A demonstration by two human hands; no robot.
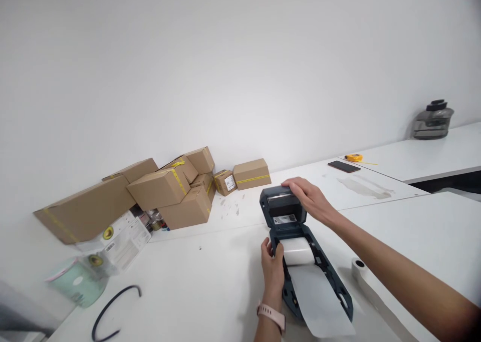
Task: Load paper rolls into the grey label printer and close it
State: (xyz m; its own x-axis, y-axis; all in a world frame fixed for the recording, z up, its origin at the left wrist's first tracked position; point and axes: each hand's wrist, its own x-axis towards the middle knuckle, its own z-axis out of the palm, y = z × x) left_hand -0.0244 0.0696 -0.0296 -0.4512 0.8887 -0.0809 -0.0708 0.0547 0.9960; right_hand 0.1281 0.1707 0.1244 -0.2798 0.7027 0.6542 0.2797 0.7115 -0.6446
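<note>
A dark label printer (330,287) lies on the white table (195,287) with its lid (280,207) swung up. Inside it sits a white label roll (298,252), and a strip of white paper (323,307) runs out over the front. My right hand (310,197) rests on top of the raised lid, fingers curled over its edge. My left hand (272,267), with a pink watch on the wrist, grips the printer's left side next to the roll.
Several taped cardboard boxes (161,192) are piled against the wall at the left. A mint tape roll (77,282), printed packets (120,242) and a black cable (112,304) lie at the near left. A phone (343,166), a yellow tape measure (354,157) and a dark appliance (432,120) sit at the right.
</note>
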